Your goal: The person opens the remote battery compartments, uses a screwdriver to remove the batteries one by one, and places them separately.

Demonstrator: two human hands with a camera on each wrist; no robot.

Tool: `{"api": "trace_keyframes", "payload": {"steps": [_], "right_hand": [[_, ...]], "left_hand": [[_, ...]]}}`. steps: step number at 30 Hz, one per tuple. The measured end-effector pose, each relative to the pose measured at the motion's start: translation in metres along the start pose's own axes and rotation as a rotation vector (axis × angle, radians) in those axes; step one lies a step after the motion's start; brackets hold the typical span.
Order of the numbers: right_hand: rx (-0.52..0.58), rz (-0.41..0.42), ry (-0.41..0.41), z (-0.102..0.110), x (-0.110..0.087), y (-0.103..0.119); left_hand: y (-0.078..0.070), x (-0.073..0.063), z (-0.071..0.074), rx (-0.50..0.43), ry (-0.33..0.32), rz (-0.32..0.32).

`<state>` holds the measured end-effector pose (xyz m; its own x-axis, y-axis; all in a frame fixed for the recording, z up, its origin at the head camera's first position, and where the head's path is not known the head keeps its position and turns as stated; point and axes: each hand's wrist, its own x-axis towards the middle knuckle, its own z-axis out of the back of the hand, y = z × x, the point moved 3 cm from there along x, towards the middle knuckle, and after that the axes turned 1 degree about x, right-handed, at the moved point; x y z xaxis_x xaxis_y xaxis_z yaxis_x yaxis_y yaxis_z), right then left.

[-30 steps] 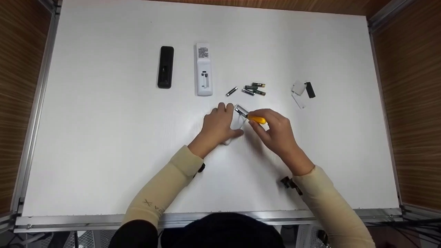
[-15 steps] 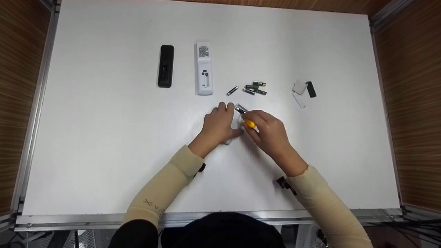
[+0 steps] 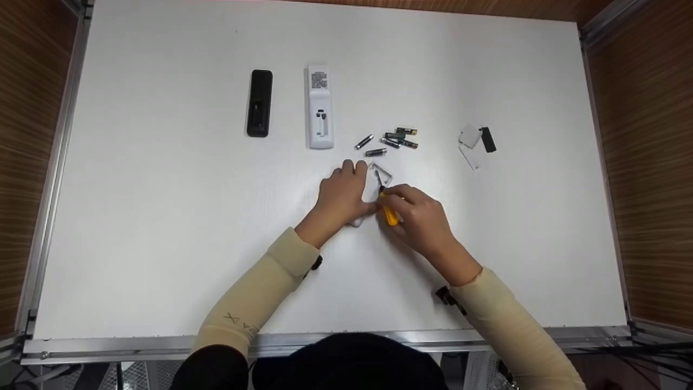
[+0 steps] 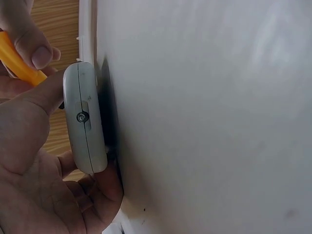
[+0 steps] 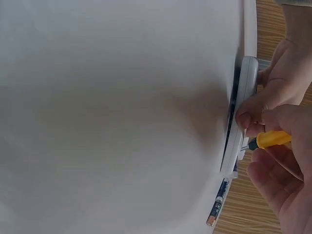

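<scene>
My left hand [image 3: 342, 194] grips a white remote control [image 4: 84, 139] by its sides, with the thumb on one edge and fingers round the other. Its uncovered battery compartment shows in the head view just beyond the hand; much of the body is hidden. A screwdriver [image 3: 390, 215] with a yellow handle is pinched in my right hand [image 3: 425, 219], its shaft reaching over the compartment. Whether the tip touches the inside is too small to tell. Just past the remote's far end lies a loose battery [image 3: 375, 153].
Another battery [image 3: 364, 142] and a small pile of batteries [image 3: 399, 137] lie farther out. Beyond, to the left, are an uncovered white remote [image 3: 320, 108] and a black remote [image 3: 260, 103]. Several white and black covers [image 3: 488, 140] lie at the right.
One battery has left the held remote's compartment and now lies beyond its far end. My right hand has shifted left and nearer to me, swinging the screwdriver's handle toward me. The left hand stays put.
</scene>
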<state>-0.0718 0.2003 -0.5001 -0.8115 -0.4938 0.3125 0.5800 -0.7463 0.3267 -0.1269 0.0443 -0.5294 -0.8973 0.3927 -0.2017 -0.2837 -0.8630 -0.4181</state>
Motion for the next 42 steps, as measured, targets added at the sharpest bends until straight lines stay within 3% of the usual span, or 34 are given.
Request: {"api": "trace_keyframes", "payload": {"steps": [11, 15, 21, 25, 28, 32, 36, 42], "right_hand": [[0.057, 0.019, -0.027, 0.003, 0.001, -0.004], [0.15, 0.005, -0.104, 0.016, -0.001, -0.018], [0.373, -0.177, -0.314, 0.053, -0.007, -0.038], [0.426, -0.318, -0.402, 0.075, -0.015, -0.04], [0.46, -0.409, -0.447, 0.085, -0.025, -0.048], [0.528, -0.546, -0.495, 0.09, -0.038, -0.06], [0.615, -0.681, -0.537, 0.088, -0.05, -0.069], [0.69, -0.783, -0.552, 0.079, -0.059, -0.076]], "left_hand": [[0.002, -0.001, -0.002, -0.006, -0.011, -0.003], [0.0, -0.001, -0.003, -0.014, 0.002, -0.018], [-0.004, -0.002, -0.004, -0.006, 0.022, -0.056], [-0.001, -0.003, -0.003, -0.038, 0.026, -0.089], [0.001, -0.001, 0.008, -0.065, 0.013, -0.126], [0.002, 0.011, 0.037, -0.009, -0.024, -0.206], [-0.001, 0.035, 0.066, 0.121, -0.053, -0.324], [-0.009, 0.078, 0.082, 0.38, -0.081, -0.505]]}}
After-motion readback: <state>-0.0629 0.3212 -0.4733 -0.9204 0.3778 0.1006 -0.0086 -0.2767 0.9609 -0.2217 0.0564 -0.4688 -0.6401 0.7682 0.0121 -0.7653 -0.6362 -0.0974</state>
